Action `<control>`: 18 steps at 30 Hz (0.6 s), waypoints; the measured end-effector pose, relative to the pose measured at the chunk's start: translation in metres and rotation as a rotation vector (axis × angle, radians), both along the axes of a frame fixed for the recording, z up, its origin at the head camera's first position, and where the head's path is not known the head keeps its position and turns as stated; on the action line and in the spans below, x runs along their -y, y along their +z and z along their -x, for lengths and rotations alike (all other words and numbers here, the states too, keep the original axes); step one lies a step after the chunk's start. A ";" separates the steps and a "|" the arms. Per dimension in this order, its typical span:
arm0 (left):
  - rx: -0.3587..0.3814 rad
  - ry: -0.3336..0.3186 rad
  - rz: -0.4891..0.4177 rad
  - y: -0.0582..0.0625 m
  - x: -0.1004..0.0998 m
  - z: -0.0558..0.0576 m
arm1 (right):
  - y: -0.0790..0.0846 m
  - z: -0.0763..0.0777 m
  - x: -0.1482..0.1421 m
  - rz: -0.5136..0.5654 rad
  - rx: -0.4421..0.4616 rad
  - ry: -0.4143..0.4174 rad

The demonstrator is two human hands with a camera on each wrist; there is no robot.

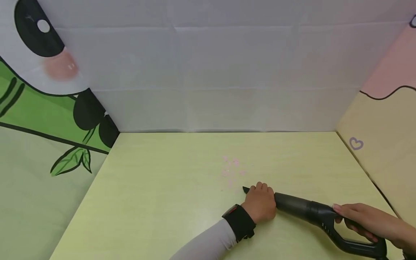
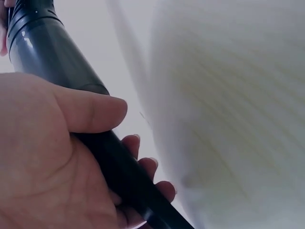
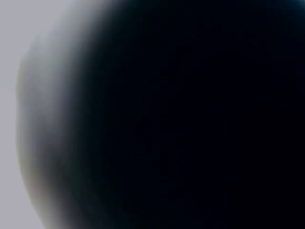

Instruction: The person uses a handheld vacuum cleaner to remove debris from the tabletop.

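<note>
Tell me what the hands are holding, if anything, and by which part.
A black handheld vacuum: left hand grips its nozzle, right hand its looped handle.

This looks like a small screened-off booth — a pale wood-grain table [image 1: 156,180], with a creased pale sheet [image 1: 227,72] along the far side, a cartoon-printed sheet [image 1: 35,108] on the left and a heart-marked sheet [image 1: 380,126] on the right
</note>
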State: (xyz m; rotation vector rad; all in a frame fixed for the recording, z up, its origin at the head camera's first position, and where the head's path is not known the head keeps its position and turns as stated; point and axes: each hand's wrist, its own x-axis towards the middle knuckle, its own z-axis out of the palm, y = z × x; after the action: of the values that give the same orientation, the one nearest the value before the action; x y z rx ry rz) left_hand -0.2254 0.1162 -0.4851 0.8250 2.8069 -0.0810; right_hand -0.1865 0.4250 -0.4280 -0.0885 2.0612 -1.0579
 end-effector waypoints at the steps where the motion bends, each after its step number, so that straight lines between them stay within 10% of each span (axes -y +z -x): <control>1: -0.001 0.001 0.002 0.000 0.000 -0.001 | 0.000 -0.001 0.000 0.007 0.004 -0.001; 8: -0.031 0.019 -0.005 0.003 0.001 0.010 | -0.001 0.017 -0.001 0.052 -0.003 0.032; 18: -0.049 -0.014 0.010 0.005 -0.034 0.060 | 0.008 0.056 -0.028 -0.068 -0.034 0.013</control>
State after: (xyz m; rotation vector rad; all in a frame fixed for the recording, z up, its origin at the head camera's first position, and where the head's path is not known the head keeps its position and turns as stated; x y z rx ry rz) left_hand -0.2857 0.1499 -0.4805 0.8512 2.8441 -0.1188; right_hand -0.2428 0.4533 -0.4199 -0.0855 2.1227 -0.9841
